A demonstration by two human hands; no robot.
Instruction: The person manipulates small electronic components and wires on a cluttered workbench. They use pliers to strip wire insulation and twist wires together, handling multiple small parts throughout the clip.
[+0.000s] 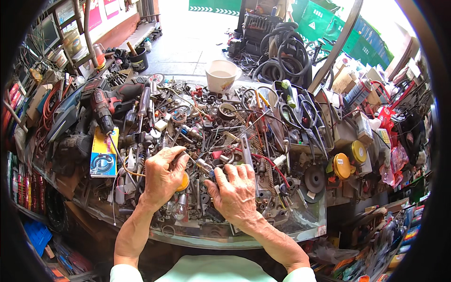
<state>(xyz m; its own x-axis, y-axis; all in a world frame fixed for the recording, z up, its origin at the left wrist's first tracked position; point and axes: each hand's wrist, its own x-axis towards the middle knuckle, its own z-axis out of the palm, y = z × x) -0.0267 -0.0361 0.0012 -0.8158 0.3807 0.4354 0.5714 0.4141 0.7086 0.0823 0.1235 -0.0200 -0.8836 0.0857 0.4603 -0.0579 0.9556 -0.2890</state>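
My left hand (pixel 162 174) is closed in a pinch, with thumb and forefinger together at the left end of a slender metal piece (pixel 203 165) with a clear, shiny end. My right hand (pixel 237 193) has its fingers curled about the other end, close to a small blue part. Both hands hover low over a heap of loose hardware. Just below the piece, a round yellow lid (pixel 184 182) shows beside my left hand. A clear glass bulb (pixel 179 209) lies nearer to me, between the wrists.
A red and black cordless drill (pixel 104 105) lies at the left, above a yellow and blue box (pixel 103 155). A white bucket (pixel 221 77) stands at the far edge. To the right sit a metal tray with scissors (pixel 305 120) and a dark grinding disc (pixel 314 178).
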